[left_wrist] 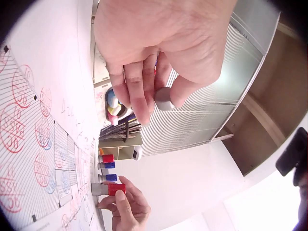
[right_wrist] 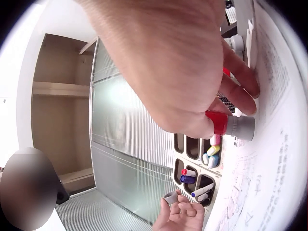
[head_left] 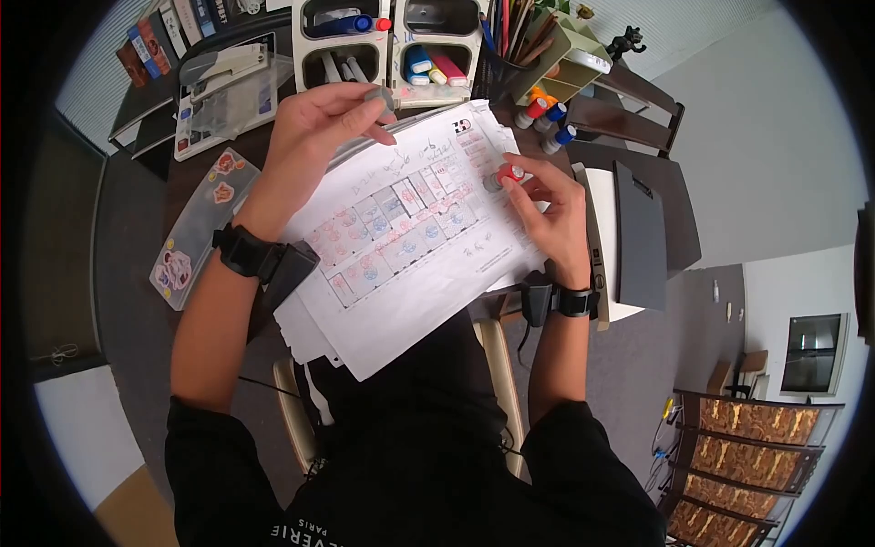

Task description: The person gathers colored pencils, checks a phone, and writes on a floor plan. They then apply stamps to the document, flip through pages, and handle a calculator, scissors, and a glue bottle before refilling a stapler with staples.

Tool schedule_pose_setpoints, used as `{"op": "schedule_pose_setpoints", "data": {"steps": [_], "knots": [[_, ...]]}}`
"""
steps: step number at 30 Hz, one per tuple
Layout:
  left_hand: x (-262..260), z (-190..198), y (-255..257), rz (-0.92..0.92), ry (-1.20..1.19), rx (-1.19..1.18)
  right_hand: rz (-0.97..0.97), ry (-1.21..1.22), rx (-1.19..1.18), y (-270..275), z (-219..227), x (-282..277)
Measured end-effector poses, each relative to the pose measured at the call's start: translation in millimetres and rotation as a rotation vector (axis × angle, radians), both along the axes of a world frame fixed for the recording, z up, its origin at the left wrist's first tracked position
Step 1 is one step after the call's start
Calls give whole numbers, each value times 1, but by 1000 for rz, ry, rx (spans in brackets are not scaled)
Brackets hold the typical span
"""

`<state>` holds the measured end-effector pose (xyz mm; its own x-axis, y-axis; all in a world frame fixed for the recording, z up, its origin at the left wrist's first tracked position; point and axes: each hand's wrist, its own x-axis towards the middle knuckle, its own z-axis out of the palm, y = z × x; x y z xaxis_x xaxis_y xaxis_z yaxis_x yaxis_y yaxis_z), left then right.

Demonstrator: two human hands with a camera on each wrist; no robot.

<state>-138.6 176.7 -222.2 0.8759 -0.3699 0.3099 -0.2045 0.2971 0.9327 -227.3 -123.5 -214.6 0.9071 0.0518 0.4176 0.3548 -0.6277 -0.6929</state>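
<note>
My right hand (head_left: 554,211) holds a small round stamp (right_wrist: 230,126) with a red body and a grey end, its grey end turned toward the paper. A grey cap (left_wrist: 164,98) is pinched between the thumb and fingers of my left hand (head_left: 324,128), raised over the paper's upper left part. Under both hands lies a stack of papers (head_left: 401,314). Its top sheet carries a printed floor plan with many round red and blue stamp marks (left_wrist: 14,127).
Several other red and blue stamps (head_left: 559,139) stand past the papers at the right. A desk organizer (head_left: 392,87) with markers is at the back, beside a pen holder (head_left: 506,68). A sticker-covered case (head_left: 196,237) lies left, a dark clipboard (head_left: 643,242) right.
</note>
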Motion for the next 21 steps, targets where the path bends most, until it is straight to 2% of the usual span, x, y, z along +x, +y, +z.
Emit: {"op": "schedule_pose_setpoints", "data": {"steps": [10,17,20,21], "knots": [[-1,3,1,-5,-22,6,8,-11,-144,7,11,0],[0,2,1,1,-24,44,-6,31,-163,4,11,0],[1,-1,0,4,-37,36,-9,-6,-146,3,5,0],[-1,1,1,11,-34,38,-44,-1,-15,0,1,-1]]}}
